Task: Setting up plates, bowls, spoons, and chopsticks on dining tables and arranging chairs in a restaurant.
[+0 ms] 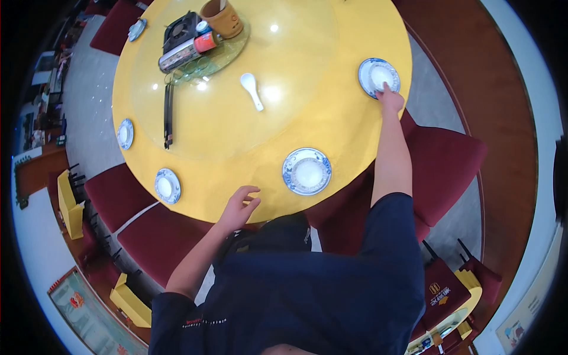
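Note:
At the right side of the round table, my right hand (391, 98) reaches out to a small white bowl (381, 76) on a blue-and-white plate (366, 76). Its fingers are on the near rim of the bowl, with the thumb close to the plate's edge. My left hand (239, 207) hovers by the near table edge, holding nothing, fingers apart and slightly curled. Between my hands sits another blue-and-white plate (293, 181) with a bowl (309, 173) in it. A white spoon (251, 90) lies on the glass turntable (213, 120), beside black chopsticks (168, 116).
Several more plate settings line the table's left rim, including one plate with a bowl (168, 185). A portable gas stove (181, 40), a brown holder (222, 18) and drinking glasses (191, 69) stand on the turntable. Dark red chairs (448, 164) ring the yellow tablecloth (248, 164).

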A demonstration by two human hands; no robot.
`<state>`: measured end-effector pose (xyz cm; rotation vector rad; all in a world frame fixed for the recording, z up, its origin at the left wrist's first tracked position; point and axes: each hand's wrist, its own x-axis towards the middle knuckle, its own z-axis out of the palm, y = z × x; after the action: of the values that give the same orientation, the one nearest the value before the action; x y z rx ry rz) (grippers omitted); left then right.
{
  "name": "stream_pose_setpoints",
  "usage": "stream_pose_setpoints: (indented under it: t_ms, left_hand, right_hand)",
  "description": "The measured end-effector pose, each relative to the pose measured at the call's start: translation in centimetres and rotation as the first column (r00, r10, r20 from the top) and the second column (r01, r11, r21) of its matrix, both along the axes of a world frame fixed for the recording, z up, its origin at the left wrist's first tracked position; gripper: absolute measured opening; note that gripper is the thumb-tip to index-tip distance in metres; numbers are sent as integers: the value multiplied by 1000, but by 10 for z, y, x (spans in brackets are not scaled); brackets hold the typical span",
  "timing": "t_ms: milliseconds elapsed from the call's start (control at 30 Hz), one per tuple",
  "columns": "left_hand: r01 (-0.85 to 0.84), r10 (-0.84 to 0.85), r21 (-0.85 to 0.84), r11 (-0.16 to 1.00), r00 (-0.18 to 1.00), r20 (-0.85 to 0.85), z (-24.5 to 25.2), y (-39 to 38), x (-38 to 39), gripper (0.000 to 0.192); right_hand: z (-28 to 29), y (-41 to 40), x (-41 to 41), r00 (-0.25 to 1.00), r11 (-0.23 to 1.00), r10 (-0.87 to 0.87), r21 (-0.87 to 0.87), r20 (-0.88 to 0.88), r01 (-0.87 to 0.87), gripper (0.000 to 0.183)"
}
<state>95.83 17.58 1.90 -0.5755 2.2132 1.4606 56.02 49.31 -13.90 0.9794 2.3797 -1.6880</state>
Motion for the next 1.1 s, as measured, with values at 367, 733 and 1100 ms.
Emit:
stream_pose_setpoints:
  t_ms: [367, 733, 1100]
  left_hand:
    - [8, 3, -64, 998, 985, 175, 20, -27, 44, 26]
    - [-288, 286, -37, 957, 957, -36, 46, -51, 108, 22]
    - [-683, 757, 580, 444, 632, 165, -21, -118, 68, 35]
  right_hand:
    - [26, -218, 120, 653, 665, 729, 437, -205, -606, 47]
    - [25, -318, 135, 532, 384, 815, 475, 228, -792, 31]
    - [109, -318, 366, 173, 172, 983, -21, -57, -985, 28]
